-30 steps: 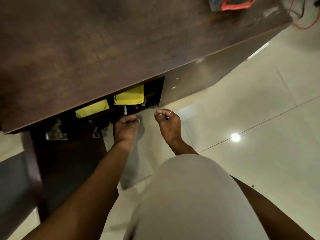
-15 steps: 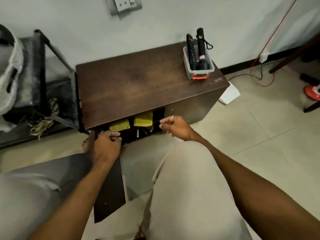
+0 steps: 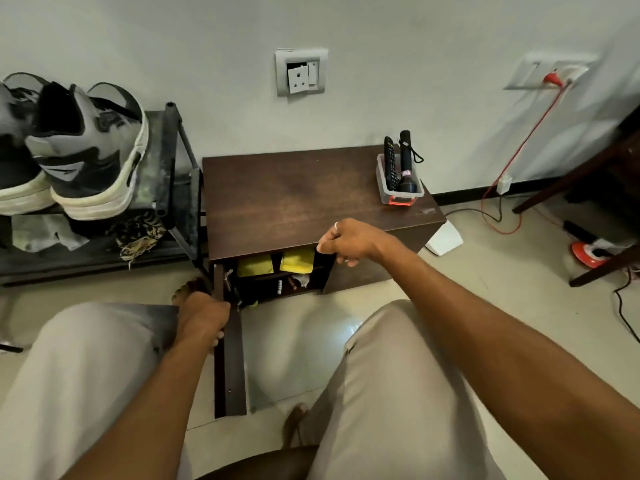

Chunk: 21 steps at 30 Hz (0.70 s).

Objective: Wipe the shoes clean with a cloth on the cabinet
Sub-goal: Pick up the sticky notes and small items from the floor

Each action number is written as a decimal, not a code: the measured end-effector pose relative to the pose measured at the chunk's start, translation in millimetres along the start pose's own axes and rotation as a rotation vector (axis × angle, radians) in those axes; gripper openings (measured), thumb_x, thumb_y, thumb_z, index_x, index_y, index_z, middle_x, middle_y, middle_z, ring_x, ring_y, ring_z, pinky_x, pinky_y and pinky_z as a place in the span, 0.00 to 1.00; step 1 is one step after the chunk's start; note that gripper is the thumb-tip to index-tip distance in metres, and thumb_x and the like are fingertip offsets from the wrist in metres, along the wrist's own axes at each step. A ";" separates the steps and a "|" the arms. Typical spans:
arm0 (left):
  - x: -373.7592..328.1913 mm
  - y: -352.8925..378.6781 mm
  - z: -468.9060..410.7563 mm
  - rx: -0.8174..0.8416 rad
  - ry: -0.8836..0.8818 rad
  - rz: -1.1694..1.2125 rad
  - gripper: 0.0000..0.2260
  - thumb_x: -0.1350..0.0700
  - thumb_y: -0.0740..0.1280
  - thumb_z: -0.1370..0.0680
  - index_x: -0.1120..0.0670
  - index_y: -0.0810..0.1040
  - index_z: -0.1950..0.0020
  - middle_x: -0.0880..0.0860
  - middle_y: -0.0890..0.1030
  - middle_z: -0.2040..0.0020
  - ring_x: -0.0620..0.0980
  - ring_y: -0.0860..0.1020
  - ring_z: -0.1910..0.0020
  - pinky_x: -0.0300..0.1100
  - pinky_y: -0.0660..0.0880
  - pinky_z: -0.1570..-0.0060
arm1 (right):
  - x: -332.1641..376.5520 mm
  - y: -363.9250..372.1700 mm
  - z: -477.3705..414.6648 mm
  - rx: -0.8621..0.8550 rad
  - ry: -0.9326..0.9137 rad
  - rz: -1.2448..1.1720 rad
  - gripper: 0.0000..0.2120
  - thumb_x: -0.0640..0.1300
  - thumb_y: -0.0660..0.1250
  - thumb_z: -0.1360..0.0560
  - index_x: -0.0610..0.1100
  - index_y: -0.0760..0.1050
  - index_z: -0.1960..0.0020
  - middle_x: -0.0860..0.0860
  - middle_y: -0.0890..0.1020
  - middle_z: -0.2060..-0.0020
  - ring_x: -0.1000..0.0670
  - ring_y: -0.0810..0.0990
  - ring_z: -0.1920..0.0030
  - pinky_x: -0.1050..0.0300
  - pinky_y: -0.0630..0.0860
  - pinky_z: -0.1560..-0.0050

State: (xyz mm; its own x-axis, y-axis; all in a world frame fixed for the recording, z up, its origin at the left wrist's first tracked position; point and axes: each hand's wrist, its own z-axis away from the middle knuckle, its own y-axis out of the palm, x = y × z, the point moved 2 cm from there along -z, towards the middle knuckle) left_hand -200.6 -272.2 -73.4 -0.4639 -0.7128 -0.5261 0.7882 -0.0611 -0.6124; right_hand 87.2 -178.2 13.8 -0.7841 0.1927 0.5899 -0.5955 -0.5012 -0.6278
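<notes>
We see a pale wall point(image 3: 138, 36) with a socket plate point(image 3: 300, 71); below the plate, glossy beige floor tiles point(image 3: 502, 271).

the view has lifted and drawn back from the cabinet point(image 3: 311, 195), bringing the shoes point(image 3: 86, 150) on the rack point(image 3: 173, 168) into sight, while the left hand point(image 3: 202, 317) now grips the swung-out left door point(image 3: 230, 368) and the right hand point(image 3: 349, 240) the right door point(image 3: 363, 275) at its top corner.

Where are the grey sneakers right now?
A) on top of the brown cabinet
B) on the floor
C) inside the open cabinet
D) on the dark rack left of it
D: the sneakers stand on the rack, which is left of the cabinet.
</notes>
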 end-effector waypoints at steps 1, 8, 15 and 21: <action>2.6 -2.2 -0.9 0.033 -0.027 -0.012 0.08 0.56 0.67 0.18 0.62 0.78 0.51 0.61 0.82 0.59 0.57 0.81 0.67 0.44 0.77 0.73 | 9.3 10.9 0.1 0.005 -0.004 0.009 0.07 0.49 0.71 0.22 0.47 0.84 0.49 0.46 0.86 0.50 0.52 0.82 0.60 0.58 0.80 0.64; 5.2 3.8 -7.0 0.157 -0.028 -0.006 0.09 0.54 0.68 0.18 0.59 0.79 0.53 0.59 0.83 0.58 0.55 0.80 0.65 0.50 0.82 0.60 | 38.2 76.1 -8.3 -0.003 -0.023 0.046 0.09 0.44 0.69 0.23 0.40 0.82 0.59 0.41 0.87 0.58 0.48 0.82 0.64 0.49 0.85 0.60; -18.2 36.9 1.2 0.240 0.002 0.136 0.13 0.51 0.66 0.17 0.60 0.81 0.50 0.59 0.85 0.60 0.55 0.83 0.66 0.46 0.81 0.66 | 8.2 70.2 -16.9 0.120 0.201 0.159 0.15 0.52 0.73 0.22 0.39 0.82 0.47 0.46 0.81 0.60 0.48 0.79 0.64 0.54 0.80 0.60; -42.9 64.8 -0.8 0.148 0.130 0.190 0.15 0.48 0.66 0.17 0.59 0.81 0.54 0.55 0.85 0.63 0.57 0.85 0.64 0.52 0.84 0.59 | 4.0 75.2 -16.9 0.254 0.382 0.254 0.26 0.54 0.74 0.23 0.40 0.74 0.33 0.44 0.82 0.42 0.43 0.87 0.53 0.44 0.85 0.48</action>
State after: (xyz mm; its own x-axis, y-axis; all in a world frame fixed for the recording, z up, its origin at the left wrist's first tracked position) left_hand -130.0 -245.0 -91.0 -0.3421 -0.6262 -0.7006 0.9122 -0.0424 -0.4075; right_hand 36.3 -200.9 -39.6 -0.9344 0.3087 0.1776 -0.3541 -0.7521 -0.5558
